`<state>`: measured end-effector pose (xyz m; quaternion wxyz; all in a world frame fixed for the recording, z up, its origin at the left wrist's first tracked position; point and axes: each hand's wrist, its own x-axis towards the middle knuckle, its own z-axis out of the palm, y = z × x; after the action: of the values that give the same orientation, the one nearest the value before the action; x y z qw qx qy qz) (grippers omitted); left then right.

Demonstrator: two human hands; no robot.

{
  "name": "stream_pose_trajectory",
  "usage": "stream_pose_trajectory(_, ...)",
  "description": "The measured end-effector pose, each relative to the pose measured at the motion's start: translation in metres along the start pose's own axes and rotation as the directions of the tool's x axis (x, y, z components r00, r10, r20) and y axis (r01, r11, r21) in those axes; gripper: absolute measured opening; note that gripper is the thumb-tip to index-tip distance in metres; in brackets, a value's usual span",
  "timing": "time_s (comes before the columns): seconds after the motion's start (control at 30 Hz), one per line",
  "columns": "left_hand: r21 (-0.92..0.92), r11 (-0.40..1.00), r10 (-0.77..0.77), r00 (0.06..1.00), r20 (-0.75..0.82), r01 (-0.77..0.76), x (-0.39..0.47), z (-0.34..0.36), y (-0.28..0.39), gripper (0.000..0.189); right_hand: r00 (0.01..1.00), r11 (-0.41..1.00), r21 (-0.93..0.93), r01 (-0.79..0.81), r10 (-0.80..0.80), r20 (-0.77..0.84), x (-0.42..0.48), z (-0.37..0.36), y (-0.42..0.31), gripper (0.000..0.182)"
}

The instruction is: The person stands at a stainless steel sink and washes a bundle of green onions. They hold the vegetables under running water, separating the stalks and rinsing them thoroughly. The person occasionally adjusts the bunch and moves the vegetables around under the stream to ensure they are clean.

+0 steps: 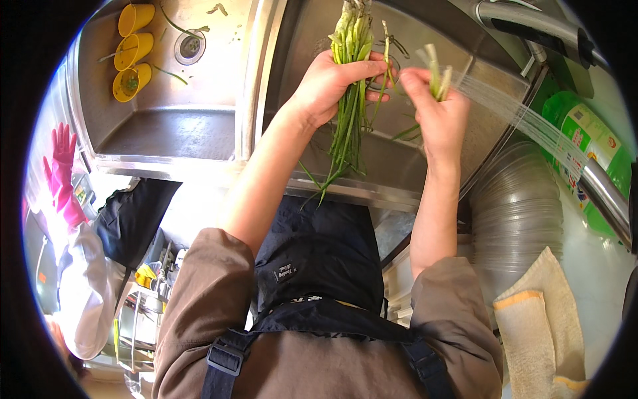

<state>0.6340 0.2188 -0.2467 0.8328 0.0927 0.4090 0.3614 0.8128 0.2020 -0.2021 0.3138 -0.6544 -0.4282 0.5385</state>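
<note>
My left hand [326, 82] grips a bunch of scallions [349, 107] above the right basin of a steel sink [314, 30]. Their white ends point away from me, and the green leaves hang toward the sink's front edge. A single thin scallion [386, 45] sticks out by my left fingertips. Just to the right, my right hand [438, 102] is closed around a few short pale scallion stalks [434, 75], blurred by motion. A water stream [518, 112] from a metal spout [605, 202] reaches the back of that hand. The basin's drain is partly hidden behind my hands.
Three yellow cups [133, 50] and leaf scraps lie in the left basin [209, 99]. To the right are a green detergent bottle [595, 144], a ridged translucent stack [518, 199] and beige cloths [528, 324]. A co-worker's pink-gloved hand [63, 149] shows at left.
</note>
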Motion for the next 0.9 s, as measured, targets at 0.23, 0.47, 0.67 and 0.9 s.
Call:
stream_pose_trajectory(0.23, 0.172, 0.985, -0.016, 0.998, 0.062, 0.005, -0.002, 0.014, -0.003, 0.021, 0.976, 0.936, 0.29, -0.201, 0.168, 0.136, 0.018, -0.003, -0.008, 0.02)
stream_pose_trajectory(0.47, 0.293, 0.956, -0.029, 0.998, 0.059, 0.011, -0.005, 0.012, 0.001, 0.018, 0.968, 0.91, 0.37, -0.185, 0.234, -0.094, 0.027, -0.006, -0.002, 0.018)
stream_pose_trajectory(0.67, 0.279, 0.96, -0.044, 0.999, 0.022, 0.036, -0.008, 0.003, 0.005, 0.016, 0.934, 0.859, 0.434, -0.272, 0.344, -0.095, 0.022, -0.002, -0.005, 0.02)
stream_pose_trajectory(0.9, 0.308, 0.95, -0.072, 0.997, 0.03, 0.059, -0.012, -0.003, 0.009, 0.018, 0.928, 0.854, 0.487, -0.184, 0.314, -0.201, 0.029, 0.003, 0.006, 0.02)
